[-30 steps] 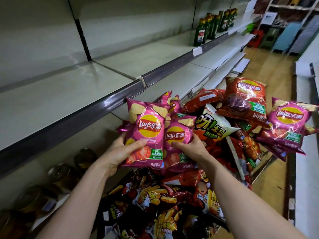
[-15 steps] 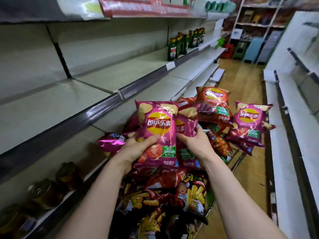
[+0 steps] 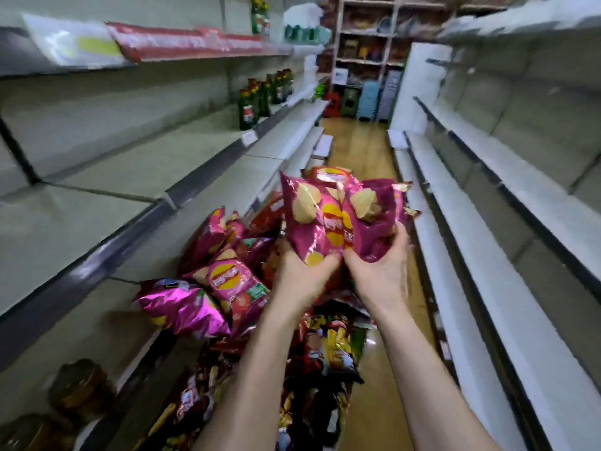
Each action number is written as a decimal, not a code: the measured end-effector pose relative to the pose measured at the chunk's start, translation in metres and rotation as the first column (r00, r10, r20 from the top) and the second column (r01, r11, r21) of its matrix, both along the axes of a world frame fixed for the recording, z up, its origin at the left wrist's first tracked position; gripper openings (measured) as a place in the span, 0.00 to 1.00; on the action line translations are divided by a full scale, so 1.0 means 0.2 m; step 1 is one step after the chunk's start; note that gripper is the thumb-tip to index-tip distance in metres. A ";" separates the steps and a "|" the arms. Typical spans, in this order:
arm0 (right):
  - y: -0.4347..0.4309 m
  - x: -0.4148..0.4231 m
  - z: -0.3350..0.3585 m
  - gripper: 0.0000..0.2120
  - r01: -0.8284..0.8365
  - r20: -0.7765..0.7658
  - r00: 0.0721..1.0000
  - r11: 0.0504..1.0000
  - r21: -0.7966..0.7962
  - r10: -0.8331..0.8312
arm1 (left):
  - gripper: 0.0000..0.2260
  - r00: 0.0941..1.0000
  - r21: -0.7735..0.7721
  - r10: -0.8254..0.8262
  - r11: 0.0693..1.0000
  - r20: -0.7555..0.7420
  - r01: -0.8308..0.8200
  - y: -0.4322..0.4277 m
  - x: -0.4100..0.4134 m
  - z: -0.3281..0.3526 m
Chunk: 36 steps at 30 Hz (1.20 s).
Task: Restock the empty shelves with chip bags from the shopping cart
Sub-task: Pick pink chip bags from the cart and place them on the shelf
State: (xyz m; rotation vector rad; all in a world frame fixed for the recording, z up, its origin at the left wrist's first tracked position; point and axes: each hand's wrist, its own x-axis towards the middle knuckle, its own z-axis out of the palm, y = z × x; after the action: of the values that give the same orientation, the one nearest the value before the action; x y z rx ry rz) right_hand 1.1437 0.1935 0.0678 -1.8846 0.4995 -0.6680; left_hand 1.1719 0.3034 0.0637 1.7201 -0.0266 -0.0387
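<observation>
- The left raised bag: magenta, with pale yellow chip pictures and a round red-and-yellow logo.
- The right raised bag: darker magenta-purple, with one pale yellow chip picture.
- The tomato bag at the heap's left edge: pink, with a yellow-and-red logo, a red tomato picture and a small green patch.
- The foil bag just beside it: glossy magenta with white glints.
- The lower bags: dark red and black, patterned with yellow fries.
- The left shelf: pale grey-green board, dark grey front edge.
- The banner on the upper shelf's front edge: red.
- The bottles at the left shelf's far end: dark green, red labels.
- The right shelves: white, dark edges.
- The floor: honey-brown.
</observation>
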 end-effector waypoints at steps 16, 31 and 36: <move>-0.32 -0.96 0.14 0.39 0.585 0.069 0.809 0.811 0.012 -0.584 | 0.33 0.810 0.069 -0.551 0.833 0.204 0.549 -0.49 -0.67 0.18; -0.72 -2.55 0.53 0.38 0.873 0.173 0.487 0.485 -0.055 -0.856 | 0.29 0.328 -0.098 -0.913 0.313 0.241 0.945 -1.15 -2.01 0.53; -0.75 -3.00 0.66 0.37 0.903 0.196 0.429 0.414 -0.114 -0.882 | 0.32 0.195 -0.126 -0.954 0.170 0.227 0.977 -1.28 -2.38 0.63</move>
State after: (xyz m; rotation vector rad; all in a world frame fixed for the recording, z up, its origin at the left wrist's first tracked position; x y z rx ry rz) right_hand 0.5441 0.0440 0.1996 -1.6216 1.4869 -1.5782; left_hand 0.6962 0.0482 0.1899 1.1517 -1.2194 -0.9070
